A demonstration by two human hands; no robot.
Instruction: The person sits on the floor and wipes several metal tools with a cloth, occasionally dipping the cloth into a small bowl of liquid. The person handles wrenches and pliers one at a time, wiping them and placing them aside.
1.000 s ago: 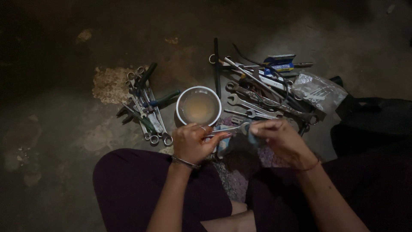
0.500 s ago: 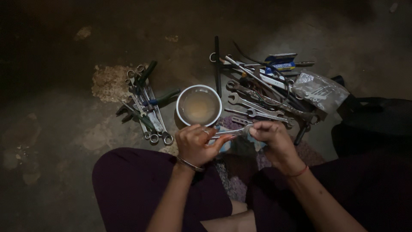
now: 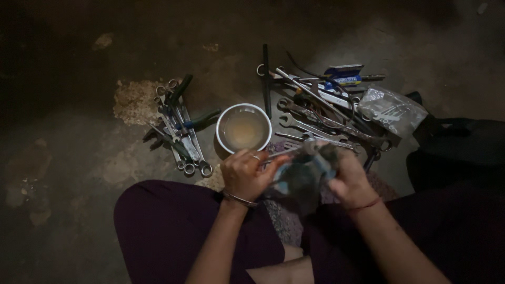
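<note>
Since the earlier frame the right hand had bunched a dirty bluish cloth over the slim steel spanner pinched in the left hand, above the lap beside the white bowl of cloudy liquid; firm gripping would have suited wiping.

Shiny metal spanner; soft grimy cloth; glossy white bowl; rough concrete floor.

We see a stained concrete floor; a white bowl sits between two tool piles; a plastic bag lies right.
</note>
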